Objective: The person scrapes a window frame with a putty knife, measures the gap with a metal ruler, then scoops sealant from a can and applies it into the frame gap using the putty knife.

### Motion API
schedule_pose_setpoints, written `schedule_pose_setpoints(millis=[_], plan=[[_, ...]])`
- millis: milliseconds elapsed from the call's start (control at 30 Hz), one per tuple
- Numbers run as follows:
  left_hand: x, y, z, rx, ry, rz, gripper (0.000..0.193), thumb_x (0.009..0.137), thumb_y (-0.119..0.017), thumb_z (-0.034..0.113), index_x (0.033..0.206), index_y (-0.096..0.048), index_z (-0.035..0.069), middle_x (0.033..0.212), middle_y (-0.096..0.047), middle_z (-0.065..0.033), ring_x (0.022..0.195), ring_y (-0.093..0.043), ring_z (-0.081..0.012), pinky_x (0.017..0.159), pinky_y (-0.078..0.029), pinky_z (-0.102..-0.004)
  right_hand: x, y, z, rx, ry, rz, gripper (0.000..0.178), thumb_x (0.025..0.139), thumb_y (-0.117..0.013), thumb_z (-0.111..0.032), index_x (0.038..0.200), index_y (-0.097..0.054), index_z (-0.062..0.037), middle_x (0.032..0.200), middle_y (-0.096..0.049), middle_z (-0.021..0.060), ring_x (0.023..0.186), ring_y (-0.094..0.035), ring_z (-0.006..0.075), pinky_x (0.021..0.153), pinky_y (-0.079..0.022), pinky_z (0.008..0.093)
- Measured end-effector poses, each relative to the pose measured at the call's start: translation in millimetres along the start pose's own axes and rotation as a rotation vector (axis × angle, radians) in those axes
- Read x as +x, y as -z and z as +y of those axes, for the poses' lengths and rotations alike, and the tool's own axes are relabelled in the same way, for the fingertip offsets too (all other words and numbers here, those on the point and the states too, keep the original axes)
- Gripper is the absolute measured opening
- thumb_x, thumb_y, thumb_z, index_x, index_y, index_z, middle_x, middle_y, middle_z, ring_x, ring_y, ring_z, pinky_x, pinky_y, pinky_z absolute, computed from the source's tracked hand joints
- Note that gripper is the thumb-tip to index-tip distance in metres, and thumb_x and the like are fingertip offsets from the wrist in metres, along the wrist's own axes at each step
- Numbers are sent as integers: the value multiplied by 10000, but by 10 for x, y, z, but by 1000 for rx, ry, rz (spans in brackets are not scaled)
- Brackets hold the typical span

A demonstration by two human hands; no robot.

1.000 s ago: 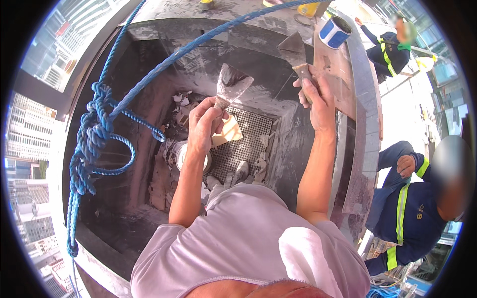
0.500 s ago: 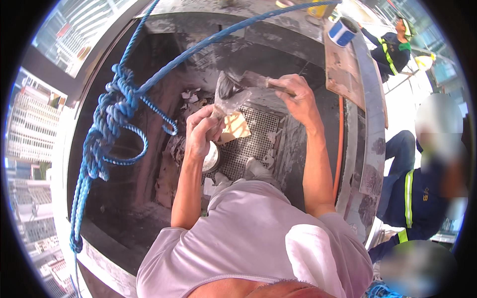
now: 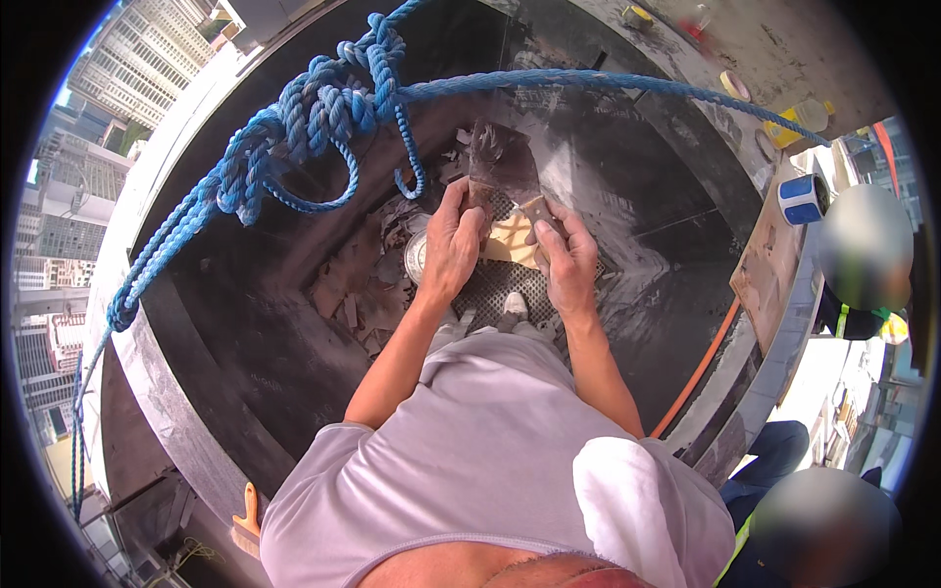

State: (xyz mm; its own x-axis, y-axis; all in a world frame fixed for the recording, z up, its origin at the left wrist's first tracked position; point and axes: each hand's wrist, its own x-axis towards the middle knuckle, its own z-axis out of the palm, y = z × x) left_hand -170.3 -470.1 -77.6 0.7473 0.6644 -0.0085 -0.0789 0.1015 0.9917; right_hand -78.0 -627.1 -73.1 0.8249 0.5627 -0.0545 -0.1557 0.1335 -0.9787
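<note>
While the left scraper [image 3: 481, 157] seems to overlap the wooden-handled right scraper [image 3: 535, 208], light, even pressure should keep the dark paste [image 3: 503, 144] from dropping. The left hand [image 3: 455, 240] and right hand [image 3: 569, 259] each curl closed around one tool above the dark recess [image 3: 676, 191], forearms [image 3: 394, 355] converging ahead of the torso [image 3: 470, 431].
</note>
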Motion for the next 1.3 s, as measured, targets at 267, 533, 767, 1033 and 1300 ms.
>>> schedule_pose_setpoints(millis=[267,533,767,1033,1300], plan=[[-24,-171,-269,591,-154,-175,500,940,-596,188,1410,-697,51,1158,-789,-203,1072,-781,-352,952,-580,-416,170,156,-131,70,84,33,398,1091,-639,-123,1455,-640,37,986,-707,33,675,-475,14,601,-393,206],[494,21,132,-39,330,-525,304,975,-627,160,1188,-753,-16,804,-609,25,635,-430,-32,584,-334,-247,43,1047,-431,-419,385,-16,386,1044,-750,-54,1425,-688,-59,1308,-683,80,1152,-685,158,971,-592,305],[677,72,4,-237,266,-750,339,951,-634,163,1166,-752,-71,714,-517,62,581,-368,-30,537,-290,-252,139,1152,-640,-684,503,73,340,975,-807,-13,1301,-800,-109,1258,-717,71,1156,-733,211,949,-641,347],[607,134,-41,108,182,-507,300,1016,-621,234,1086,-780,-11,890,-686,9,806,-603,-70,728,-446,-241,-63,671,-1027,-1201,571,237,368,947,-804,-44,1289,-840,-176,1139,-732,58,954,-755,242,833,-623,389],[481,273,-176,153,142,-358,260,882,-643,216,922,-707,-33,738,-554,26,706,-455,-89,654,-376,-307,122,213,-1164,-1375,427,-36,352,924,-792,-31,1231,-860,-190,1098,-739,59,877,-751,280,785,-603,429]])
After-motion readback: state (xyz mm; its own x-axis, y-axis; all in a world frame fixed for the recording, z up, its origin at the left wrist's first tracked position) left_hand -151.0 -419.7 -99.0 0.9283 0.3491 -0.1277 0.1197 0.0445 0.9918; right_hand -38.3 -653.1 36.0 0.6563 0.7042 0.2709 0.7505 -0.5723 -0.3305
